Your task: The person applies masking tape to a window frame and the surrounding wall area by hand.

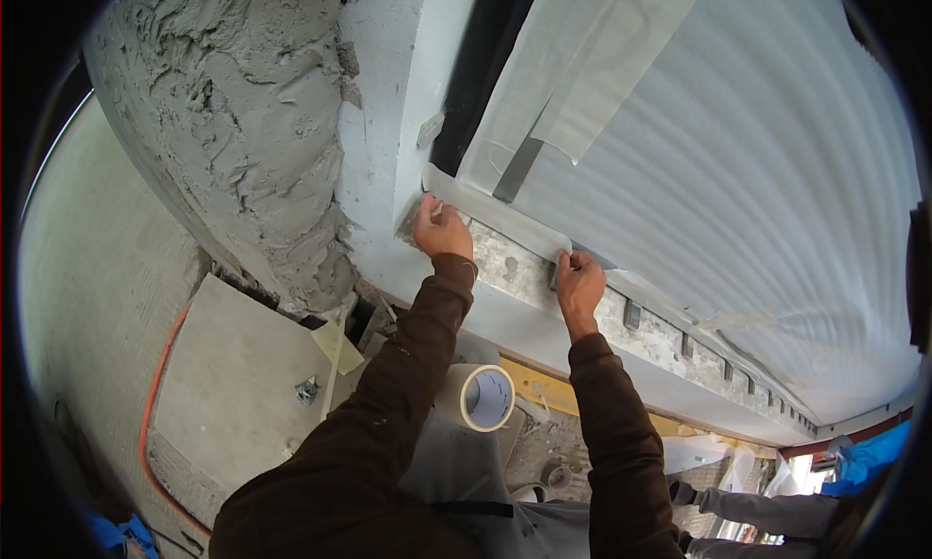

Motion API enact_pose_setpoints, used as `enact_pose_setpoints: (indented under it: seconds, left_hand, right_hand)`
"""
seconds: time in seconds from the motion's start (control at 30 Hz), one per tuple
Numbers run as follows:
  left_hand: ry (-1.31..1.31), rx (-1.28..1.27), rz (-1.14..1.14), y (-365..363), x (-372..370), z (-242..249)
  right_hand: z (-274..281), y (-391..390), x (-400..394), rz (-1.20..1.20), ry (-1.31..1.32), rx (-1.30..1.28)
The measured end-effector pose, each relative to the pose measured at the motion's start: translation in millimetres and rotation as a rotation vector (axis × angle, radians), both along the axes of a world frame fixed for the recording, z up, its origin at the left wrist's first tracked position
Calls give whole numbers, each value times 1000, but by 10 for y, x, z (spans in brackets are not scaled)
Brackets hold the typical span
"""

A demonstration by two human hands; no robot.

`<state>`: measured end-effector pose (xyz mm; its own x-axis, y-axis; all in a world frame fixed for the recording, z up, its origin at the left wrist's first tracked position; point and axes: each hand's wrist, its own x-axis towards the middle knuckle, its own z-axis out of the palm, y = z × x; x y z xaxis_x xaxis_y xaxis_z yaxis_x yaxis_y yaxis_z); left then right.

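I see my left hand (442, 231) with fingers pressed together on one end of the tape strip (500, 214); my right hand (580, 279) fingers pinch its other end against the sill (524, 268).

Hands on a tape strip along the sill

The left hand (442, 231) presses the tape strip (505, 214) at its left end, the right hand (580, 282) at its right end; the tape roll (483, 397) sits on the left forearm (between both sleeves), with the rough plastered wall (243, 122) to the left and the covering sheet (738, 170) above the strip.
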<state>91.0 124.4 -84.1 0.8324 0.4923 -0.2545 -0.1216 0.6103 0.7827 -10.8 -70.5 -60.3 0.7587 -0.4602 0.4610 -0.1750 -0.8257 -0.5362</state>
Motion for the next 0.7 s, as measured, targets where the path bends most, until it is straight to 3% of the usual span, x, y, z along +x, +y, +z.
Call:
enact_pose_setpoints:
  seconds: [0.07,0.17,0.5,0.7]
  left_hand:
    - [-79,525,31,14,-25,53]
    - [-108,670,83,-10,187,123]
    - [-166,701,-20,14,324,25]
    - [113,903,-161,111,278,175]
  right_hand:
    - [-13,-17,4,6,-6,-12]
    - [-5,-15,-1,12,-6,-3]
    - [31,-46,-10,43,11,10]
    - [1,-30,-8,63,-10,35]
